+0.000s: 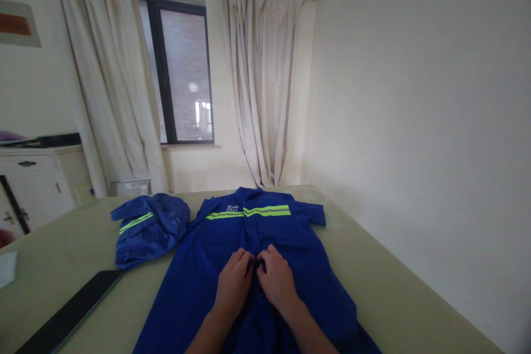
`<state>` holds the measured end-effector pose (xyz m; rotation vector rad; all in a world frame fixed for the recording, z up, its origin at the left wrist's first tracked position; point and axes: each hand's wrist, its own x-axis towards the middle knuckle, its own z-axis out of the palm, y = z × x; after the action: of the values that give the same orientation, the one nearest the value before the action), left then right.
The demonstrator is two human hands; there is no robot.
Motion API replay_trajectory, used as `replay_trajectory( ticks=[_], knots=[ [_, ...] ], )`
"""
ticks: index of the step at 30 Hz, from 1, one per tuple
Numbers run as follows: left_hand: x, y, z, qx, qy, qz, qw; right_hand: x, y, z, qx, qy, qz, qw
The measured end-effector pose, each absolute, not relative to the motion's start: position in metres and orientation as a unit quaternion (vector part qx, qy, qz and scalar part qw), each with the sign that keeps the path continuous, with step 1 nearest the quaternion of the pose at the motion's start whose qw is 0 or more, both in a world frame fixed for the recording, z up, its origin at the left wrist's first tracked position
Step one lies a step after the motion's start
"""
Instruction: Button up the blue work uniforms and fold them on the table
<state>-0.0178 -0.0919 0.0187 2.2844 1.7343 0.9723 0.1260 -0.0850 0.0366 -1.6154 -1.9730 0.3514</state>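
A blue work jacket (290, 265) with a yellow-green reflective stripe across the chest lies spread on the table, its collar at the far end. My left hand (237, 279) and my right hand (276, 276) meet at the middle of its front placket, fingertips nearly touching. Both hands have their fingers curled and pinched on the placket cloth. Whether a button lies between the fingertips is hidden. Left of the jacket, touching its sleeve side, sits a bunched blue garment (151, 229) with a similar stripe.
The pale green table (398, 293) runs along a white wall (423, 121) on the right. A long black flat strip (70, 315) lies at the front left, with a white item (7, 268) at the left edge. Behind stand a white cabinet (37, 177), curtains (265, 77) and a window (186, 72).
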Motion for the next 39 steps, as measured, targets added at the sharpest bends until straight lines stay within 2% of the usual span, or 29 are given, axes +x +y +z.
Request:
replay_trajectory(
  ticks=[4, 9, 13, 25, 30, 34, 39],
  knots=[
    [-0.019, -0.092, 0.022, 0.760, 0.566, 0.315, 0.055, 0.123, -0.083, 0.033, -0.596, -0.714, 0.155, 0.333],
    [-0.021, -0.091, 0.024, 0.749, 0.579, 0.314, 0.074, 0.127, -0.074, 0.029, -0.525, -0.696, 0.259, 0.416],
    [-0.023, -0.089, 0.019, 0.743, 0.576, 0.321, 0.113, 0.130, -0.066, 0.022, -0.500, -0.666, 0.331, 0.443],
    [-0.028, -0.081, 0.013, 0.712, 0.559, 0.376, 0.195, 0.128, -0.063, 0.013, -0.486, -0.667, 0.358, 0.437],
    [-0.026, -0.083, 0.019, 0.710, 0.549, 0.384, 0.216, 0.128, -0.064, 0.013, -0.515, -0.683, 0.307, 0.417],
    [-0.028, -0.078, 0.017, 0.688, 0.519, 0.420, 0.284, 0.130, -0.065, 0.016, -0.528, -0.712, 0.252, 0.389],
    [-0.036, -0.071, 0.014, 0.682, 0.505, 0.420, 0.322, 0.132, -0.065, 0.022, -0.543, -0.715, 0.253, 0.360]
  ],
)
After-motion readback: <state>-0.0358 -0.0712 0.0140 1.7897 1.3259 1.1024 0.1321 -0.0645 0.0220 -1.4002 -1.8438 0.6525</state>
